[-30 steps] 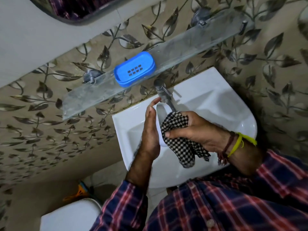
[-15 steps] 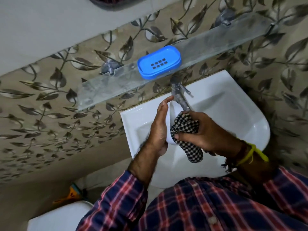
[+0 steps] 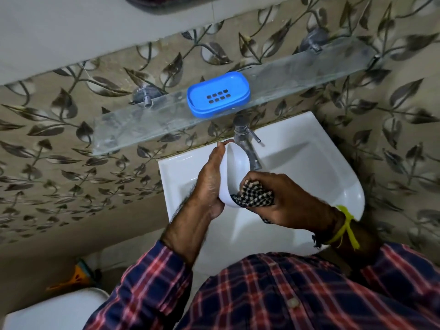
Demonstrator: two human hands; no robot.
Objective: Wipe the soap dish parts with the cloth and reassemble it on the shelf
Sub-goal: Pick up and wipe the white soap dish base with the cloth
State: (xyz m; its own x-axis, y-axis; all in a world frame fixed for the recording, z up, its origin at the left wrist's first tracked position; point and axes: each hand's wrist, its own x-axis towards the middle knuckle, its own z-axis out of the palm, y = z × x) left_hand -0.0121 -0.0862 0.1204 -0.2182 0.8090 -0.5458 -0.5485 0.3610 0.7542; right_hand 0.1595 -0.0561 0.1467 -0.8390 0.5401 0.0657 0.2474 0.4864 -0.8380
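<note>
The left hand (image 3: 210,184) cups a white tray (image 3: 234,166) from behind, palm against its outer wall and fingertips curled over the top rim, holding it on edge above the sink (image 3: 307,163). The hollow of the tray faces right, toward the other hand. The right hand (image 3: 289,201) grips a bunched black-and-white checked cloth (image 3: 253,194), fingers curled round it, and presses it into the lower end of the tray; the cloth touches the inner wall there. A yellow band (image 3: 347,225) and a dark thread circle the right wrist.

Just behind the tray stands a metal tap (image 3: 245,141) at the back of the sink. Above it a glass shelf (image 3: 142,125) runs along the leaf-patterned wall on metal brackets. A blue lid (image 3: 217,94) with a grid of small drain holes lies flat on the shelf, near its middle and well apart from both hands. Plaid sleeves fill the bottom of the view.
</note>
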